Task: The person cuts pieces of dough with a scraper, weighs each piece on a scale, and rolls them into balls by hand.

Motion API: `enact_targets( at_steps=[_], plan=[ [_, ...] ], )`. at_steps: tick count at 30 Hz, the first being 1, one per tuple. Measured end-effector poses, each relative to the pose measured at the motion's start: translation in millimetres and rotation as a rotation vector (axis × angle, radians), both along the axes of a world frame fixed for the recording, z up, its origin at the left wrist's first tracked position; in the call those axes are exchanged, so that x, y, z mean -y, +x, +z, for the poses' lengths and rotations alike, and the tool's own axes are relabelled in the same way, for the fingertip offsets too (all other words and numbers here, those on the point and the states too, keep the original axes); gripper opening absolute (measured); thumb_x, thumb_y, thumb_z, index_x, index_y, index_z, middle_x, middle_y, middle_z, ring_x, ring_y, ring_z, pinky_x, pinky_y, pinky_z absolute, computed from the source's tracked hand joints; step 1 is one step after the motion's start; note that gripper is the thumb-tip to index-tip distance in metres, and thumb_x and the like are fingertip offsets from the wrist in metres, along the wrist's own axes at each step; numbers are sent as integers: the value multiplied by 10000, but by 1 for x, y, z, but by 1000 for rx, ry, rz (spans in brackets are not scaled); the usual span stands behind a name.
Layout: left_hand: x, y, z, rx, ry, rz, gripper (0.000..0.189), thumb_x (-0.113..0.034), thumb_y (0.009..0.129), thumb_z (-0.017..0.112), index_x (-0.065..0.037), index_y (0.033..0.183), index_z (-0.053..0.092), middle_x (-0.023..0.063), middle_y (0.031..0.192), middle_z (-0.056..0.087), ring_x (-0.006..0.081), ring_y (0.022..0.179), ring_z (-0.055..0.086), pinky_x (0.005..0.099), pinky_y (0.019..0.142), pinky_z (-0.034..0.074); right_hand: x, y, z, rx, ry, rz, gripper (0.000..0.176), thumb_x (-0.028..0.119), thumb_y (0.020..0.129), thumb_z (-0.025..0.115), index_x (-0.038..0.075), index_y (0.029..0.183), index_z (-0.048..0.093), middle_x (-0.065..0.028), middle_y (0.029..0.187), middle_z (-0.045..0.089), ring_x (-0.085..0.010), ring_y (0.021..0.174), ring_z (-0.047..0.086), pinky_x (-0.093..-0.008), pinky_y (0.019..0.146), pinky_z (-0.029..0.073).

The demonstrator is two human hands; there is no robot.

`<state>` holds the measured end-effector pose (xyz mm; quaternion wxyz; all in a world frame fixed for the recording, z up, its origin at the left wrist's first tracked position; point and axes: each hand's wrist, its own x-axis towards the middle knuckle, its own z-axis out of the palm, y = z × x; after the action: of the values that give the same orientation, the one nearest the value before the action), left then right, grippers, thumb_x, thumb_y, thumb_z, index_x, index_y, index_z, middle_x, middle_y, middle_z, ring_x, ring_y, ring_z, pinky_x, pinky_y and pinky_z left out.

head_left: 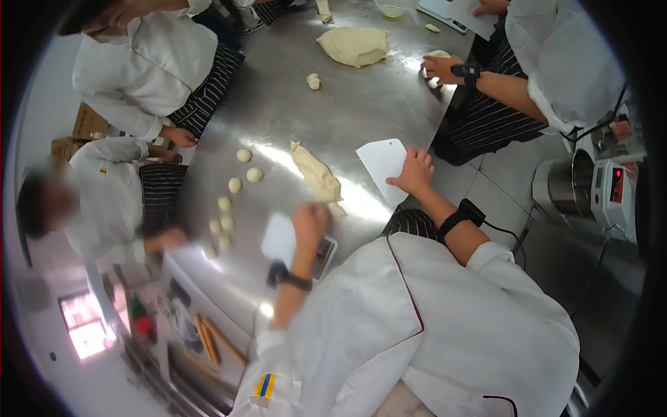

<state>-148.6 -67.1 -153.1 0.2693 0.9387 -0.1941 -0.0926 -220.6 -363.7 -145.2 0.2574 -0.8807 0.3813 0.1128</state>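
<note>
My right hand (415, 170) grips a white dough scraper (382, 167) near the right edge of the steel table. Blurred by motion, my left hand (310, 224) looks closed above a digital scale (324, 258); whatever is in its fingers is hidden. Beside that hand is a blurred white flat surface (278, 240), perhaps the scale's plate. A long strip of dough (316, 174) lies between my hands, with a small dough piece (337, 210) at its near end. Several dough balls (235, 185) sit on the table to the left.
Across the steel table (278, 90) lie a large dough mass (354, 46) and a small lump (314, 82). A co-worker's hand (439, 68) handles dough at the right. Two people stand along the left edge. Rolling pins (207, 340) lie lower left; a mixer (615, 191) stands right.
</note>
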Motion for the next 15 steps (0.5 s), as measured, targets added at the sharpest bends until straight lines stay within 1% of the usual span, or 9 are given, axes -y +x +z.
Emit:
enact_targets(
  at_steps=[1, 2, 3, 5, 6, 11, 12, 13, 15],
  plan=[
    [3, -7, -6, 33, -62, 9, 210, -160, 757, 760, -6, 889, 708, 167, 822, 669, 322, 807, 657, 410, 735, 527, 2, -1, -2, -6, 8, -21, 1034, 390, 582, 920, 91, 1412, 381, -166, 1367, 393, -343, 1295, 374, -480, 1055, 343],
    [7, -12, -14, 15, -106, 11, 285, -189, 734, 805, -1, 925, 709, 153, 832, 673, 300, 795, 661, 390, 706, 532, 3, -2, -5, 0, 8, -22, 1016, 381, 587, 919, 89, 1402, 388, -164, 1363, 396, -341, 1292, 378, -481, 1049, 352],
    [14, -17, -14, 3, -102, 8, 285, -189, 734, 805, -1, 925, 709, 153, 832, 673, 300, 795, 661, 390, 706, 532, 4, -3, -5, 5, 6, -17, 997, 372, 592, 919, 86, 1391, 394, -162, 1360, 398, -340, 1288, 383, -482, 1042, 362],
    [28, -20, -13, 126, -45, -55, 321, -196, 721, 817, 1, 952, 711, 147, 855, 682, 303, 783, 661, 395, 718, 538, 2, -1, -3, -2, -10, -16, 977, 369, 608, 914, 81, 1385, 398, -161, 1355, 408, -337, 1284, 390, -475, 1039, 369],
    [30, -21, -15, 107, -32, -72, 303, -182, 731, 794, -4, 963, 714, 153, 867, 682, 311, 791, 664, 406, 752, 540, 2, -1, -3, 2, -27, -11, 956, 367, 623, 909, 76, 1379, 401, -160, 1351, 418, -334, 1280, 397, -468, 1036, 377],
    [19, -20, -22, 87, 47, -130, 260, -117, 760, 713, -9, 996, 715, 178, 944, 700, 328, 855, 678, 405, 782, 545, 2, 0, -9, 23, -9, -10, 959, 350, 608, 916, 78, 1373, 405, -159, 1354, 413, -335, 1274, 401, -463, 1043, 380],
    [15, -23, -21, 83, 45, -130, 257, -95, 771, 680, -11, 1010, 718, 186, 974, 706, 332, 883, 684, 405, 789, 546, 3, 0, -11, 35, -1, -18, 958, 342, 601, 920, 78, 1367, 409, -160, 1357, 408, -335, 1274, 400, -462, 1043, 383],
    [12, -25, -6, 87, 49, -130, 257, -95, 771, 680, -11, 1010, 718, 186, 974, 706, 332, 883, 684, 405, 789, 546, 4, 0, -12, 39, 3, -17, 958, 342, 601, 920, 78, 1367, 409, -160, 1357, 408, -335, 1274, 400, -462, 1043, 383],
    [-5, -31, 32, 23, -168, 165, 298, -134, 802, 666, -15, 1073, 693, 213, 1022, 690, 391, 995, 645, 442, 888, 505, 6, -2, -13, 61, 0, -18, 920, 319, 592, 924, 88, 1331, 426, -165, 1330, 433, -349, 1251, 422, -443, 1021, 419]
  ],
)
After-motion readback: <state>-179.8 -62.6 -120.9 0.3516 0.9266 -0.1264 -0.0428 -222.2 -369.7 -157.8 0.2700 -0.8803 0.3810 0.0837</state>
